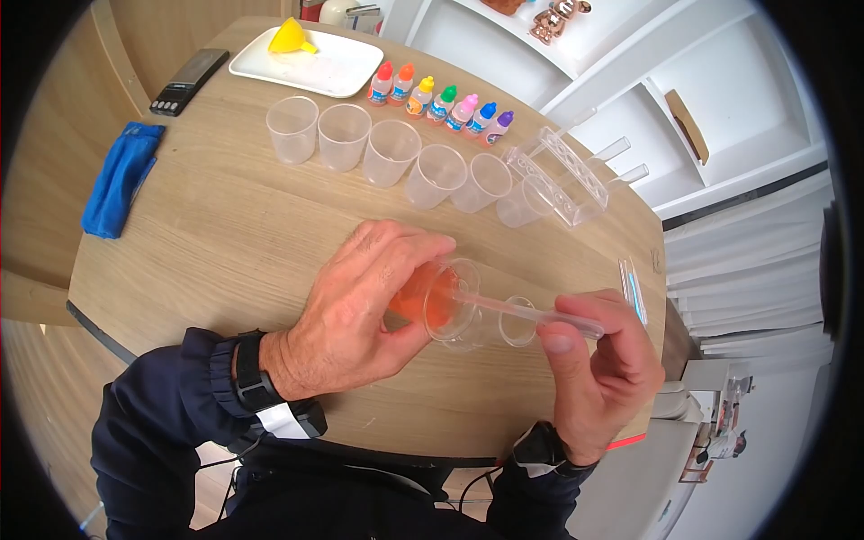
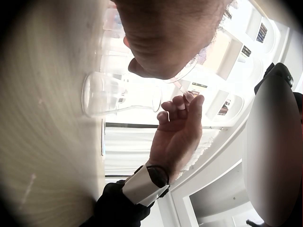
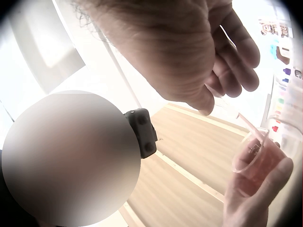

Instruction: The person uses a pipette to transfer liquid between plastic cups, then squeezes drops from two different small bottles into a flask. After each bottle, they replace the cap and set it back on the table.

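Observation:
My left hand (image 1: pixel 364 301) grips a clear plastic cup (image 1: pixel 438 301) of orange-red liquid, tilted with its mouth toward the right. Between thumb and fingers, my right hand (image 1: pixel 601 360) pinches a translucent plastic pipette (image 1: pixel 513 309); its lower end reaches into the cup. From the right wrist view, the pipette (image 3: pixel 250 126) passes over the rim of the cup (image 3: pixel 262 163) held in the left hand (image 3: pixel 258 201). A clear conical flask (image 2: pixel 106 97) stands on the table just below the hands, its round mouth under the pipette in the head view.
Several clear cups (image 1: pixel 391 155) form a row across the table (image 1: pixel 225 243). Behind them are small colour bottles (image 1: pixel 440 106) and a white tray (image 1: pixel 346 72) with a yellow funnel (image 1: pixel 289 38). A test tube rack (image 1: pixel 562 175) stands right; a scale (image 1: pixel 191 81) and blue cloth (image 1: pixel 121 180) lie left.

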The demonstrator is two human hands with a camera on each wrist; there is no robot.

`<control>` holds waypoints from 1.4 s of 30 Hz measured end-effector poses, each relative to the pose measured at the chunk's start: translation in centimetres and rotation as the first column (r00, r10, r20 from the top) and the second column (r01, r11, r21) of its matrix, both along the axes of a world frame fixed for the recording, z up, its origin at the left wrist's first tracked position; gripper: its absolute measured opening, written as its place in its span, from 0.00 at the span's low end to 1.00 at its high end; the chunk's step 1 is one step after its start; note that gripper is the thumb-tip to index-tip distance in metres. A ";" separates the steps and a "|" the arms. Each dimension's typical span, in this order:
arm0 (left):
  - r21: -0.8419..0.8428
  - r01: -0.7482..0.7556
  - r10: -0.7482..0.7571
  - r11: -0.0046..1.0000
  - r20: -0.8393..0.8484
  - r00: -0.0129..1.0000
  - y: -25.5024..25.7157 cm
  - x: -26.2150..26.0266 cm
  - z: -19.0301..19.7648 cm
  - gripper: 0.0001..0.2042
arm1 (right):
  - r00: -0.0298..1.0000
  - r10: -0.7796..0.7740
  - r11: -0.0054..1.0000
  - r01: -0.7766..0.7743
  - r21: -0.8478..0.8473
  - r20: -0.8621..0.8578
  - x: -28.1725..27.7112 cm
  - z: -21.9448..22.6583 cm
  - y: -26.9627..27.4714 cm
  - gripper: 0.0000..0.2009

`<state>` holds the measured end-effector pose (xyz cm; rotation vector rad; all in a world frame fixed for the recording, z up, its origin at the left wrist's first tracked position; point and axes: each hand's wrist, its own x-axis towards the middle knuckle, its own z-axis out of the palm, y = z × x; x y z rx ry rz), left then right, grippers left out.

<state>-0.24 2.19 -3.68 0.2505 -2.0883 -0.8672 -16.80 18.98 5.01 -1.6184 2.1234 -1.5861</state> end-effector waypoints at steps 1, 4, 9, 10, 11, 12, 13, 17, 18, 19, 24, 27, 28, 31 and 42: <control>0.000 0.000 0.000 1.000 -0.001 1.000 0.0 0.0 0.0 0.33 | 1.000 -0.007 1.000 0.007 -0.006 0.026 -0.1 0.0 0.2 0.14; 0.002 -0.001 0.001 1.000 -0.003 1.000 0.0 0.0 0.0 0.33 | 0.991 -0.054 0.998 0.057 -0.025 0.122 -0.4 0.2 0.9 0.14; 0.000 0.000 0.000 1.000 0.028 1.000 -0.2 0.1 -0.3 0.33 | 0.979 -0.054 0.990 0.078 -0.115 0.199 -1.0 1.0 1.7 0.17; 0.003 -0.001 0.001 1.000 0.026 1.000 -0.2 0.2 -0.3 0.33 | 0.972 -0.048 0.986 0.082 -0.145 0.228 -1.0 1.1 1.8 0.17; 0.006 -0.001 0.001 1.000 0.024 1.000 -0.2 0.2 -0.3 0.33 | 0.975 -0.046 0.984 0.082 -0.161 0.219 -1.3 1.2 2.0 0.18; 0.010 0.000 0.000 1.000 0.021 1.000 -0.2 0.1 -0.3 0.33 | 0.977 -0.044 0.981 0.082 -0.176 0.209 -1.7 1.3 2.4 0.19; 0.012 0.001 -0.001 1.000 0.024 1.000 -0.2 0.2 -0.3 0.33 | 0.979 -0.043 0.978 0.082 -0.191 0.198 -2.1 1.5 2.8 0.20; 0.062 0.007 -0.007 0.998 -0.010 1.000 -0.1 0.0 -0.4 0.33 | 0.985 -0.123 0.960 0.149 -0.238 0.123 -3.3 2.2 3.9 0.22; 0.086 0.010 -0.007 0.996 -0.030 1.000 0.0 -0.1 -0.5 0.33 | 0.985 -0.145 0.958 0.164 -0.234 0.095 -3.5 2.2 4.1 0.23; 0.096 0.010 -0.007 0.995 -0.026 1.000 0.1 -0.1 -0.6 0.34 | 0.984 -0.155 0.959 0.171 -0.226 0.089 -3.7 2.3 4.3 0.22; 0.089 0.001 0.000 0.996 -0.011 1.000 0.1 -0.1 -0.4 0.34 | 0.982 -0.173 0.965 0.184 -0.184 0.078 -3.8 2.4 4.6 0.20; 0.076 0.001 -0.001 0.997 0.004 1.000 0.0 0.0 -0.3 0.34 | 0.974 -0.193 0.965 0.210 -0.159 0.116 -3.3 2.4 4.5 0.16; 0.074 0.000 0.000 0.997 0.000 1.000 0.0 0.0 -0.4 0.33 | 0.977 -0.187 0.965 0.203 -0.165 0.105 -3.3 2.3 4.5 0.16; 0.070 0.000 0.001 0.998 -0.005 1.000 0.0 -0.1 -0.4 0.33 | 0.982 -0.174 0.966 0.185 -0.181 0.074 -3.3 2.0 4.4 0.13; 0.019 -0.010 0.011 1.000 -0.013 1.000 -0.1 -0.1 -0.3 0.32 | 0.984 -0.176 0.967 0.168 -0.192 -0.023 -3.3 1.7 4.2 0.13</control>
